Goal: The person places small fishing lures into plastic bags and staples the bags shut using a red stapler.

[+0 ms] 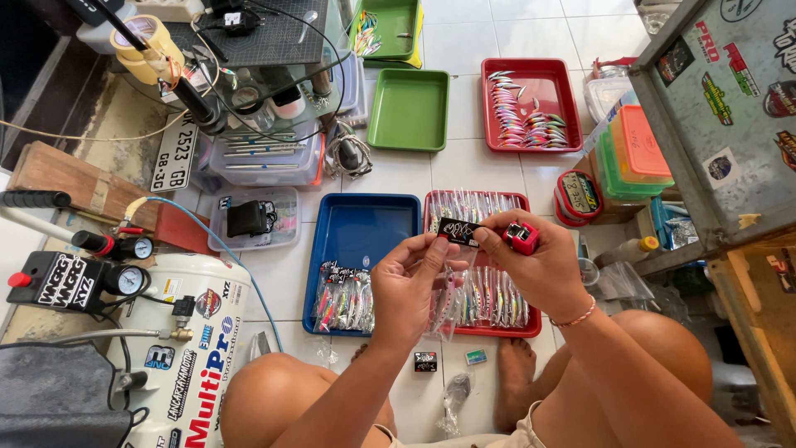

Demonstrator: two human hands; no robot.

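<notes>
My left hand (pixel 406 286) pinches a clear plastic bag with a fishing lure (pixel 448 300) inside, topped by a black printed card (pixel 458 231). My right hand (pixel 531 270) grips the other end of that card and also holds a small red stapler (pixel 521 237) between thumb and fingers. Both hands hover above a red tray (pixel 532 325) full of bagged lures and a blue tray (pixel 365 224) with a pile of packaged lures (pixel 342 300) in its near part.
A green tray (pixel 409 109) and a red tray of loose lures (pixel 527 106) lie farther out on the tiled floor. A white air compressor (pixel 186 357) stands at left. Stacked plastic containers (pixel 637 158) and a metal cabinet (pixel 721 116) are at right. Small items (pixel 425 361) lie between my knees.
</notes>
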